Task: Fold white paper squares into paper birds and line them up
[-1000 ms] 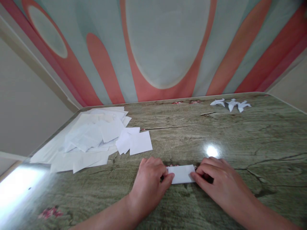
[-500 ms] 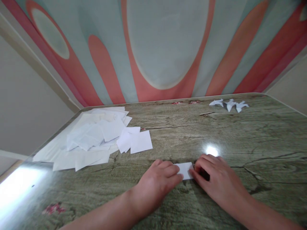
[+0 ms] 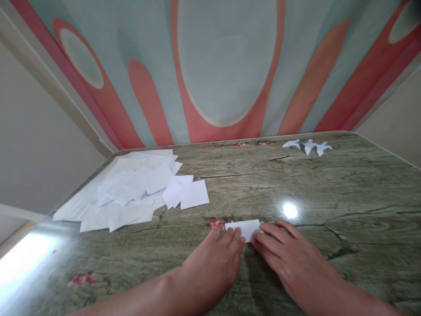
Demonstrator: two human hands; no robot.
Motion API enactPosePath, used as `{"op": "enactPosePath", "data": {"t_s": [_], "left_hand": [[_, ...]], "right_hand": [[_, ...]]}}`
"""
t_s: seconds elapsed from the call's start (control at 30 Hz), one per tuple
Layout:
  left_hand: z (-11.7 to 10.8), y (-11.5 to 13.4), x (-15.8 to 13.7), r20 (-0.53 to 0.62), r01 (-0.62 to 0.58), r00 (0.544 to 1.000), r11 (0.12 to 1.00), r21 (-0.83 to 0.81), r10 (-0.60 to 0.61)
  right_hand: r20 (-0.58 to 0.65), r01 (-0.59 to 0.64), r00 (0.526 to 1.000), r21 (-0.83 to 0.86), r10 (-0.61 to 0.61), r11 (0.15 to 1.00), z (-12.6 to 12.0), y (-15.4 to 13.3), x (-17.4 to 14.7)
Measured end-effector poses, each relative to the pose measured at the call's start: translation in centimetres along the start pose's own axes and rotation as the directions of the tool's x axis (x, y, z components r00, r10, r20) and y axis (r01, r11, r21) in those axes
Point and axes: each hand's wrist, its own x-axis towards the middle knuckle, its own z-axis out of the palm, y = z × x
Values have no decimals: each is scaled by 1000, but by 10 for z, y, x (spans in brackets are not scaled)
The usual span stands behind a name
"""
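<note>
A small white sheet of paper, folded to a narrow strip, lies on the wood-patterned table between my hands. My left hand presses its closed fingertips on the strip's left part and lower edge, holding it against the tabletop. At the right end, my right hand has its bent fingers on the lower right corner; its thumb is hidden beneath them. Up and to the left lie several loose white paper squares, apart from both hands.
A wide heap of white paper sheets covers the table's left side. Several small folded paper figures stand at the back right. A patterned panel rises along the table's far edge.
The paper now shows as a longer, narrower strip. My left hand has moved slightly left and down along it, and my right fingers have turned over from a pinch to press on its lower edge.
</note>
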Motion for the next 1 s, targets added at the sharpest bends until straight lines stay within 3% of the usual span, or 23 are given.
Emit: {"op": "enactPosePath", "data": {"t_s": [0.3, 0.43, 0.6, 0.83, 1.0], "left_hand": [[0, -5, -26, 78, 98, 993, 990, -99, -91], [-7, -9, -26, 120, 134, 987, 965, -227, -109], [-13, -20, -12, 131, 185, 981, 906, -382, -145], [-4, -33, 20, 63, 148, 989, 910, -386, -134], [-3, -22, 34, 97, 178, 983, 923, -341, -154]], "right_hand": [[7, -71, 997, -20, 71, 997, -14, 11, -2], [-11, -106, 994, 92, 107, 990, -18, 22, 1], [-41, -222, 971, 213, 236, 951, -9, 45, 2], [33, -203, 979, 320, 203, 925, -8, 36, 7], [21, -195, 979, 401, 204, 895, -10, 34, 4]]}}
